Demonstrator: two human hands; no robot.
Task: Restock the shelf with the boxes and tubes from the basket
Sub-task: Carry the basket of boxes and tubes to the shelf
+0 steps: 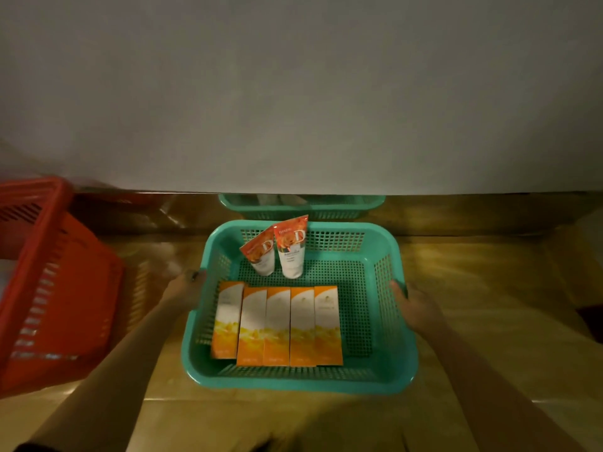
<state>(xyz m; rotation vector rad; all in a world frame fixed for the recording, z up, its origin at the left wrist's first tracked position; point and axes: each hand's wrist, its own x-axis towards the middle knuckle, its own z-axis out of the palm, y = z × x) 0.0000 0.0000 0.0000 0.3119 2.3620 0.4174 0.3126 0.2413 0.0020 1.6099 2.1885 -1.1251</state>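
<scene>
A teal plastic basket (pixel 385 373) sits on a brown glossy surface in front of me. Several orange-and-white boxes (pixel 279 326) lie flat side by side in its near half. Two orange-and-white tubes (pixel 290 252) stand cap-down and lean against its far wall. My left hand (pixel 186 287) grips the basket's left rim, thumb over the edge. My right hand (pixel 416 306) holds the right rim, with its fingers curled over the edge.
A red plastic basket (pixel 49 288) stands tilted at the left. A second teal basket (pixel 301 207) sits behind the first, partly under a wide pale panel (pixel 300 93) that fills the upper view. Brown surface (pixel 489 272) extends to the right.
</scene>
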